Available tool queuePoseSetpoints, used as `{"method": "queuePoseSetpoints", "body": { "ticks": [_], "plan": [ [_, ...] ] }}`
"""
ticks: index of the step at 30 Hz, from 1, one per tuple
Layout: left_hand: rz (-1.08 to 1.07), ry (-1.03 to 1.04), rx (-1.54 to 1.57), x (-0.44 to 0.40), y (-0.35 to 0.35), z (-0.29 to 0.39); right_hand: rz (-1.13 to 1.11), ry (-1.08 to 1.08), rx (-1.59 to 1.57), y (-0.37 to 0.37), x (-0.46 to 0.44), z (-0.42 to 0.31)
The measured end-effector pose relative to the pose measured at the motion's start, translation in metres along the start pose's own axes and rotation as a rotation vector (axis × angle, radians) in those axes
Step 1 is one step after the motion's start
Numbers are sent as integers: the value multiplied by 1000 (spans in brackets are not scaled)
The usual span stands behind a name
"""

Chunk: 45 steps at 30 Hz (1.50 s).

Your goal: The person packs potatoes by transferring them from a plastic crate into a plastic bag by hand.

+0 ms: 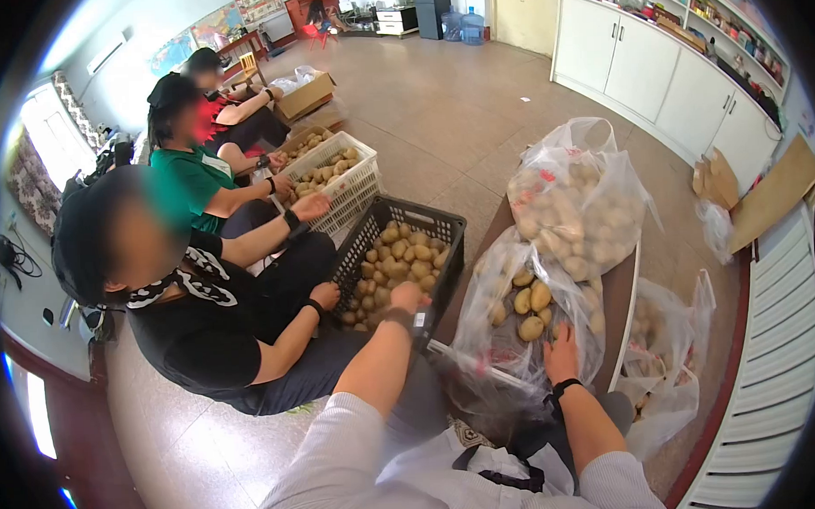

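Several loose potatoes (540, 296) in the near clear plastic bag (476, 349), right side; probably firm, light, prone to roll: cup mid-body. Right hand (562, 352) open beside them; left hand (409, 297) at black plastic crate (453, 260), can't tell grip.

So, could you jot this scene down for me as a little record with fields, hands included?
Left hand: at the black crate, over potatoes; grip unclear
Right hand: at the open bag, near the potatoes inside
Beyond open bag: another bag, bulging with potatoes
Beyond black crate: white crate, also holding potatoes
Company: three people seated in a row on the left
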State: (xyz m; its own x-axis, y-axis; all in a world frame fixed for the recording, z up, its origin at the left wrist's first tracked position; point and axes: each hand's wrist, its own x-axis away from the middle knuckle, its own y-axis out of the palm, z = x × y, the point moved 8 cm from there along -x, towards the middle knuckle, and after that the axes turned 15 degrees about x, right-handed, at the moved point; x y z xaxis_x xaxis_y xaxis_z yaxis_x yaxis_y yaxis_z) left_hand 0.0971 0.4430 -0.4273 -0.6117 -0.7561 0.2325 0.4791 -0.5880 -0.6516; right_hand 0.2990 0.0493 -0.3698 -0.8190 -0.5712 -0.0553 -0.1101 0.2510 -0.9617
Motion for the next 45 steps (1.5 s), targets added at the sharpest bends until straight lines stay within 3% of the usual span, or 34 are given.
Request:
{"method": "queuePoseSetpoints", "body": {
  "ticks": [2, 4, 7, 9, 10, 12, 13, 16, 22, 25, 27, 31, 37, 40, 42, 45],
  "plan": [
    [-17, -96, 137, 7, -3, 1, -20, 29, 0, -12, 8, -9],
    [-28, -69, -38, 10, -3, 1, -41, 64, 5, -13, 13, -9],
    [25, -41, 206, 9, -4, -6, -15, 79, -17, -5, 17, -1],
    [27, 88, -154, 28, -20, 24, 12, 93, -1, 1, 19, 7],
    [29, 89, -153, 25, -16, 20, 14, 92, -1, 1, 20, 8],
    [47, 127, 138, 6, 3, -5, 37, 112, -94, -4, 23, 9],
    [51, 127, 139, -7, 16, -23, 38, 109, -95, -2, 23, 10],
    [177, -347, 984, 39, 0, 15, 118, 132, -149, 7, 16, 22],
    [174, -327, 1132, 73, 3, 72, 133, 296, -331, 24, 1, 47],
    [41, -298, 1134, 80, 10, 88, 71, 426, -619, 46, -4, 59],
    [-77, -282, 1113, 83, 19, 99, -173, 560, -1125, 44, 7, 31],
    [-168, -241, 1090, 91, 28, 115, -237, 601, -1381, 35, 8, -7],
    [-316, -270, 1024, 106, 35, 133, -552, 206, -1529, -1, 6, -105],
    [-443, -295, 1002, 114, 41, 140, -592, 129, -1451, -9, 8, -136],
    [-652, -289, 1016, 120, 50, 148, -577, 125, -1363, -7, 8, -147],
    [-713, -265, 991, 121, 54, 154, -508, 76, -1155, -8, 5, -152]
  ]
}}
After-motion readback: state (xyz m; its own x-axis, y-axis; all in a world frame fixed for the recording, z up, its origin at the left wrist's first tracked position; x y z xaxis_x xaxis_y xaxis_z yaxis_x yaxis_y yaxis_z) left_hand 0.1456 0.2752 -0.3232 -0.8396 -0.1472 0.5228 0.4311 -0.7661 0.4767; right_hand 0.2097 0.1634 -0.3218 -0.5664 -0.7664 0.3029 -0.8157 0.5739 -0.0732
